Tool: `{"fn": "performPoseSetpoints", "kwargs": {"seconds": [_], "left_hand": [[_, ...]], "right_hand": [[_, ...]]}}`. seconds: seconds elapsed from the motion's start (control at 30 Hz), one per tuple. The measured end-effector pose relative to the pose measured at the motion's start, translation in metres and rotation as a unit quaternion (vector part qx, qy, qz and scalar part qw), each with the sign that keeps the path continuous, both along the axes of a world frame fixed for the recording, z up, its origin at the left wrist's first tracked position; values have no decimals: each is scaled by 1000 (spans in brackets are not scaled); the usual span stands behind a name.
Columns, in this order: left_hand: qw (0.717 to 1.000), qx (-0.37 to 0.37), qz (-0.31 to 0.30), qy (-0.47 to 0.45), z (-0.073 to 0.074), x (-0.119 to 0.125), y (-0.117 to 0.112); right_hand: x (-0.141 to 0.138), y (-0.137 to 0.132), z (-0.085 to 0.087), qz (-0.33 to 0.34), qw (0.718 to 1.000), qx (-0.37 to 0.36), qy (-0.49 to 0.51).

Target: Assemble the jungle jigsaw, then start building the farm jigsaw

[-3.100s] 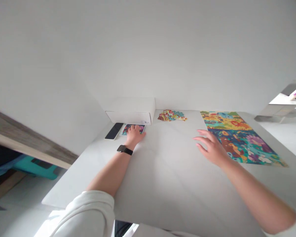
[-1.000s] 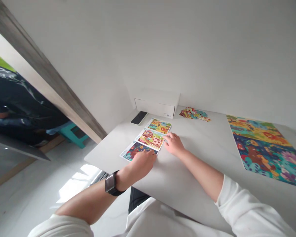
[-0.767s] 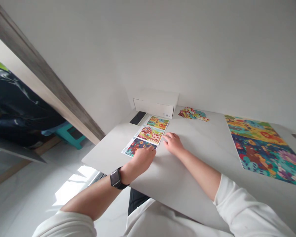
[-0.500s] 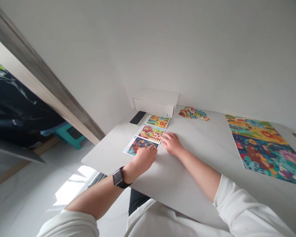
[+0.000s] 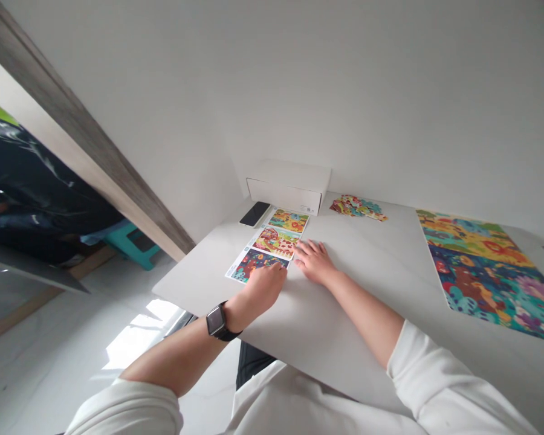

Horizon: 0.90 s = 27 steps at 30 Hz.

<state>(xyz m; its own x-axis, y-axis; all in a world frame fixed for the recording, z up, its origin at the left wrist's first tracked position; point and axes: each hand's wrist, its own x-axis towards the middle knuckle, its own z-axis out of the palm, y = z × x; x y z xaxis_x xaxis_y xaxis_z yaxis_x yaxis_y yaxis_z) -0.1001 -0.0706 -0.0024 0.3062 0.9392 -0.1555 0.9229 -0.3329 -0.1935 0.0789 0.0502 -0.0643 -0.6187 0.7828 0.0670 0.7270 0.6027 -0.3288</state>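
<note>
L hand (image 5: 266,284) is curled, grip at the R end of the dark-blue pic card (image 5: 252,264) closest to the body — fingertips turned under, can't tell if it's pinching the edge or just resting. R hand (image 5: 315,262) is palm down, grip loose w/ fingers spread, nothing held; fingertips at R edge of the farm pic card (image 5: 274,241), contact unclear. Dark-blue card, farm card & yellow animal card (image 5: 288,220) lie flat in a row on the white desk (image 5: 362,338), farm one in the middle; can't tell if joined. Blk smartwatch (image 5: 216,320) on L wrist. Phone (image 5: 255,213), dark screen up, just L of yellow card. White box (image 5: 284,192) just behind both. Pile of small multicolor pcs (image 5: 357,206) just R of box. Large pic sheet (image 5: 492,266) flat on R part of desk, well apart from hands — yellow scene far, dark-blue scene near. Off desk to L: teal stool (image 5: 129,244), another person (image 5: 31,172) in dark clothes, partly cut off.
</note>
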Motion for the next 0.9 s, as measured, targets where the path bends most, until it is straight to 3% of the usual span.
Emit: {"fn": "performPoseSetpoints", "kwargs": {"seconds": [0.27, 0.4, 0.53, 0.63, 0.7, 0.77, 0.83, 0.9], "left_hand": [[998, 30, 29, -57, 5, -1, 3], [985, 121, 9, -125, 0, -8, 31], [983, 119, -24, -136, -17, -15, 65], [989, 86, -21, -115, -27, -20, 82], [990, 75, -61, -106, -27, -23, 93], [989, 72, -84, -98, -24, -26, 106], [989, 85, -64, -100, -22, -27, 118], [989, 67, -101, -85, -21, -27, 128]], "right_hand": [[-1, 1, -1, 5, 1000, 4, 8], [3, 5, -5, -7, 998, 20, 67], [14, 11, -7, -26, 987, 39, 156], [31, 20, 1, -51, 976, 28, 209], [49, 30, 10, -78, 967, 14, 241], [71, 43, 20, -126, 953, -2, 274], [96, 57, 29, -186, 934, -21, 303], [123, 70, 34, -229, 918, -34, 322]]}}
